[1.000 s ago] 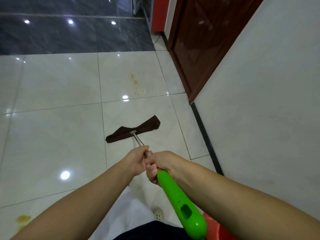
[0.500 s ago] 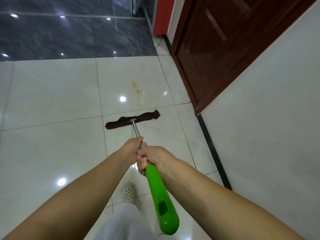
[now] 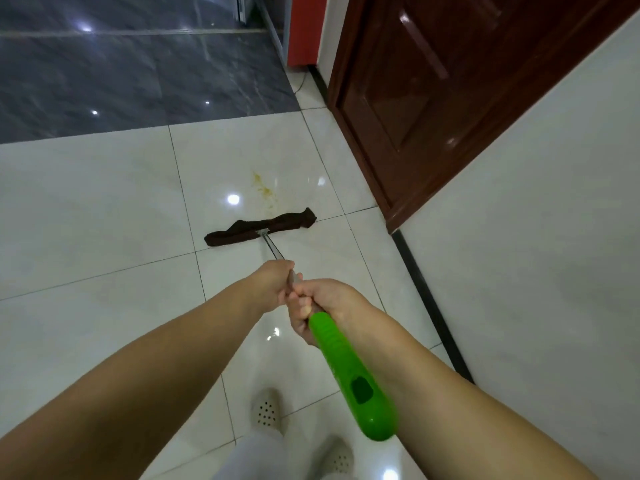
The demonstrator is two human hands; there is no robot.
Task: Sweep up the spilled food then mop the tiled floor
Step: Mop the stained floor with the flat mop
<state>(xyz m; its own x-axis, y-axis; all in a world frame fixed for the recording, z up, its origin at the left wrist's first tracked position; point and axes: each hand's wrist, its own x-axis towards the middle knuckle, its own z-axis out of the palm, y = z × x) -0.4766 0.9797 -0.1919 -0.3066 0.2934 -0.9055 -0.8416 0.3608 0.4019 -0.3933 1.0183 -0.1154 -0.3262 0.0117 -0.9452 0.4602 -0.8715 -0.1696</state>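
Note:
I hold a mop with both hands. My left hand (image 3: 273, 282) grips the metal shaft, and just behind it my right hand (image 3: 320, 306) grips where the shaft meets the green plastic handle (image 3: 349, 372). The dark brown mop cloth (image 3: 259, 226) lies flat on the white tiled floor (image 3: 104, 237) ahead of me. A yellowish food stain (image 3: 265, 188) marks the tile just beyond the right half of the cloth.
A dark red wooden door (image 3: 433, 81) and a white wall (image 3: 536, 220) with a black skirting strip (image 3: 426, 296) run along the right. Dark grey tiles (image 3: 121, 71) begin farther ahead. My feet in white perforated shoes (image 3: 266, 410) stand below the handle.
The mop cloth has slid forward across the tiles toward the yellow stain, and I have stepped forward with it. Both hands keep the same grip.

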